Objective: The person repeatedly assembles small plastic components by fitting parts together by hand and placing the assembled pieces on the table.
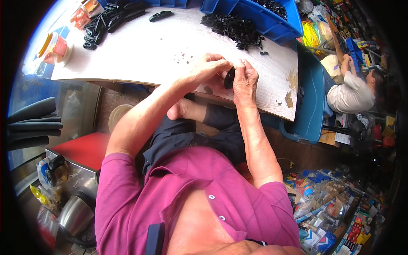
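Note:
Over the front of the white tabletop, my left hand and my right hand come together with fingers closed. Between them is a small dark, black plastic part, pinched by the right fingers and met by the left fingertips. Whether the left fingers hold a smaller piece is hidden. Beyond my hands lies a heap of small black plastic pieces. One long black part lies by itself at the far side, right of a pile of similar long black parts.
A blue bin stands at the far right of the table, above a teal tub at the table's right side. Left are a plastic jar and a red-topped cabinet. Another person sits at the right among cluttered goods.

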Demonstrator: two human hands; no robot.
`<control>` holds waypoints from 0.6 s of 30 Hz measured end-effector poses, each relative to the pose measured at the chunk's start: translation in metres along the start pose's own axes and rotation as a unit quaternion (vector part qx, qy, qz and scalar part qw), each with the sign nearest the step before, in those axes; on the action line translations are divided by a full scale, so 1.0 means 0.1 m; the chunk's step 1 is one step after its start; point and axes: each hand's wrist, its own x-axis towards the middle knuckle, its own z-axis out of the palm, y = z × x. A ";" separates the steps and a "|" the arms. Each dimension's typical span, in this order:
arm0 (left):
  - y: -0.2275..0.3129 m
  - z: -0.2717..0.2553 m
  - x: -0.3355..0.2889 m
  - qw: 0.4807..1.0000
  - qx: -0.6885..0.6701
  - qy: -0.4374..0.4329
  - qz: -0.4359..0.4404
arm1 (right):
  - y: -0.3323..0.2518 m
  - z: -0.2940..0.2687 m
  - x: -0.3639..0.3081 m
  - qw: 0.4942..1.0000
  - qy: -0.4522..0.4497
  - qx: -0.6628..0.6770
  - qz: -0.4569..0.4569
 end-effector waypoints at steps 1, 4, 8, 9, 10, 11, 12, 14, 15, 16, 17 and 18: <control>0.06 -0.02 -0.01 0.999 0.033 -0.018 -0.021 | -0.01 0.01 0.00 1.000 0.000 0.001 -0.001; 0.14 -0.07 0.00 0.993 0.088 -0.061 -0.043 | -0.03 0.02 0.00 1.000 0.003 -0.007 -0.022; 0.18 -0.15 0.09 0.984 0.091 -0.120 -0.095 | -0.04 0.03 -0.02 1.000 -0.001 -0.016 -0.020; 0.20 -0.15 0.10 0.979 0.075 -0.145 -0.122 | -0.06 0.03 -0.03 1.000 -0.002 -0.009 -0.001; 0.20 -0.14 0.10 0.979 0.075 -0.145 -0.123 | -0.06 0.03 -0.03 1.000 -0.003 -0.009 0.000; 0.20 -0.12 0.09 0.981 0.054 -0.127 -0.133 | -0.06 0.03 -0.03 1.000 -0.001 -0.017 -0.012; 0.22 -0.10 0.08 0.983 0.035 -0.108 -0.143 | -0.06 0.04 -0.04 0.999 0.001 -0.024 -0.025; 0.15 -0.09 0.13 0.986 0.017 -0.090 -0.136 | 0.02 0.04 0.03 0.997 0.013 -0.040 -0.070; 0.13 -0.08 0.13 0.989 -0.003 -0.072 -0.128 | 0.04 0.04 0.05 0.991 0.023 -0.057 -0.115; 0.11 -0.08 0.12 0.989 -0.004 -0.071 -0.128 | 0.05 0.02 0.04 0.992 0.022 -0.057 -0.114; 0.09 -0.08 0.12 0.990 -0.007 -0.065 -0.125 | 0.06 0.00 0.03 0.991 0.017 -0.069 -0.109; 0.09 -0.08 0.10 0.991 -0.011 -0.059 -0.121 | 0.05 0.00 0.03 0.991 0.011 -0.081 -0.105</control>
